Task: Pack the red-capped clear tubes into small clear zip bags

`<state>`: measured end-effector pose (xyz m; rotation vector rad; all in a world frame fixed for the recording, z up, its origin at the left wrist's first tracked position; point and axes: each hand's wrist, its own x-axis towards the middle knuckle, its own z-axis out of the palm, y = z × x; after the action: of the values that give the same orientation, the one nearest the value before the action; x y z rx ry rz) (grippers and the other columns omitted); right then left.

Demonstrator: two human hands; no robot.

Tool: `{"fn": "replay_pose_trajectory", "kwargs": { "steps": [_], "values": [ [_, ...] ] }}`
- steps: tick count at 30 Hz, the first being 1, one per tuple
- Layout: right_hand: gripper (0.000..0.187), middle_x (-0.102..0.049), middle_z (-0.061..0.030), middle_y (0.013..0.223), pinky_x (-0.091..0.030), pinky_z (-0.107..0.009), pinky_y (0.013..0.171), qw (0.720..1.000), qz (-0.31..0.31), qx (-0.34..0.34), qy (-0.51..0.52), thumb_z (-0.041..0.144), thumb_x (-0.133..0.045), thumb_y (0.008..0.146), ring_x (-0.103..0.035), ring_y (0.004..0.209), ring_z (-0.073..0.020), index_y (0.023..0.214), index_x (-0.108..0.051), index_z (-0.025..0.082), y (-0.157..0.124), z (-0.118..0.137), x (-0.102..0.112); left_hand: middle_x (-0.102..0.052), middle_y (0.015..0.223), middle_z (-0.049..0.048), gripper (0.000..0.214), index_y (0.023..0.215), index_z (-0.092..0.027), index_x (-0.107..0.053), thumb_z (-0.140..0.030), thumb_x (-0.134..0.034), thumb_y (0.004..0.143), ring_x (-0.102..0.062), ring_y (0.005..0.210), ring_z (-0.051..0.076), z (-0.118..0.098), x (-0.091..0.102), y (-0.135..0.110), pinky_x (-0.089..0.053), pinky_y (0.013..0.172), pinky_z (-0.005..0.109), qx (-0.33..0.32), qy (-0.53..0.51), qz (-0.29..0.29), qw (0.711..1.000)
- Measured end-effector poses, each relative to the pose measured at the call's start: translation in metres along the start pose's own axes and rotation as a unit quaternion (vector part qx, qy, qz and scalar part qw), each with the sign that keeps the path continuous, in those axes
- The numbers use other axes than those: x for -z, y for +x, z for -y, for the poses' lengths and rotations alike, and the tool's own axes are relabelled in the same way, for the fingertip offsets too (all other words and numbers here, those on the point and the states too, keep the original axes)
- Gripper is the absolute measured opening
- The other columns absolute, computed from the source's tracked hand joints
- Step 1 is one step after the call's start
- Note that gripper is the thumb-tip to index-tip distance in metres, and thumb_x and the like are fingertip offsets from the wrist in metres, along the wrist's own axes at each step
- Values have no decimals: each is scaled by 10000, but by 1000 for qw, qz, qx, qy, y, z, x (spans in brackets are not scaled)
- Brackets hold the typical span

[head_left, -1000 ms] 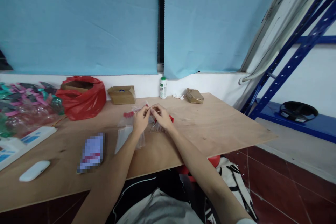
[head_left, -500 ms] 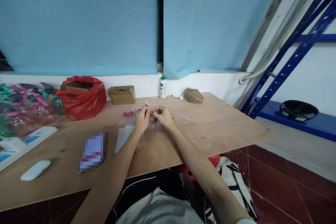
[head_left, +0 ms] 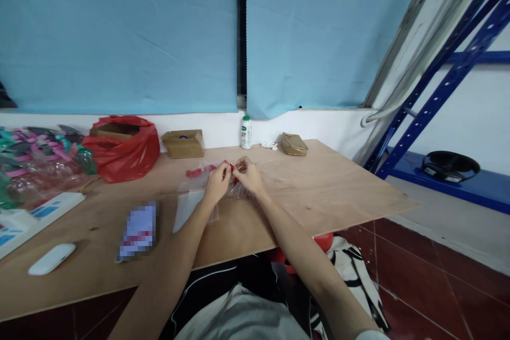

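Red marks the small piece (head_left: 232, 168) pinched between the fingertips of the left hand (head_left: 217, 181) and the right hand (head_left: 249, 176). It sits at about two o'clock from the left hand and ten o'clock from the right, close to both, neither clearly nearer. Fingers cover too much of it to tell its long axis, and how firmly each hand grips cannot be told.

Under the right hand, toward seven o'clock, lies a loose sheaf of thin clear strips (head_left: 241, 192). At ten o'clock from the left hand is a row of red pieces (head_left: 198, 172); at seven, a flat clear bag (head_left: 186, 209) reaches in beside the forearm.

All this rests on a pale wooden counter (head_left: 319, 191), its far corner between three and four o'clock. Farther out, clockwise from eight, come a pixelated flat item (head_left: 137, 231), a red plastic bag (head_left: 123, 155) just past nine, an open cardboard box (head_left: 183, 145) at ten, a green-capped bottle (head_left: 246, 135) just past twelve and a brown packet (head_left: 294, 145) at two.

Beyond, blue curtains (head_left: 119, 37) hang at twelve, a blue metal rack (head_left: 448, 85) leans into view toward two, and dark red floor tiles (head_left: 422, 265) show at four.
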<state>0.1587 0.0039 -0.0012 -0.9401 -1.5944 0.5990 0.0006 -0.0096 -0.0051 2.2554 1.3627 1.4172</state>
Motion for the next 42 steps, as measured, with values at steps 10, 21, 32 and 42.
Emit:
{"fn": "replay_pose_trajectory", "kwargs": {
  "steps": [10, 21, 32, 42],
  "values": [
    [97, -744, -31, 878, -576, -333, 833, 998, -62, -8, -25, 243, -555, 945, -711, 801, -192, 979, -646, 233, 2, -5, 0, -576, 644, -19, 192, 732, -223, -529, -216, -515, 923, -543, 621, 161, -8, 6, -1, -378, 661, 292, 13, 22, -41, 999],
    [246, -736, -9, 824, -618, -270, 660, 954, -73, -93, 274, 414, -716, 890, -736, 721, -155, 977, -593, 219, 18, -14, 5, -484, 1515, 170, 700, 1428, -221, -480, -503, -782, 863, -451, 1457, 323, 4, 11, 0, -360, 1230, 512, -124, 46, -60, 989],
    [237, -646, 18, 825, -549, -256, 659, 976, -65, -66, 195, 301, -677, 773, -611, 694, -137, 948, -532, 236, 19, -13, 16, -711, 1255, 85, 471, 1245, -262, -571, -515, -748, 890, -687, 1171, 278, 11, 11, -2, -526, 1004, 401, -4, -30, 17, 999],
    [175, -713, -58, 956, -542, -325, 864, 996, -32, 71, 49, 211, -599, 771, -651, 873, -186, 880, -734, 190, 17, 2, 33, -745, 1173, 63, 327, 1143, -257, -636, -515, -641, 942, -687, 1139, 250, 8, 8, -1, -506, 1001, 365, 29, -48, -2, 998]
  ]
}}
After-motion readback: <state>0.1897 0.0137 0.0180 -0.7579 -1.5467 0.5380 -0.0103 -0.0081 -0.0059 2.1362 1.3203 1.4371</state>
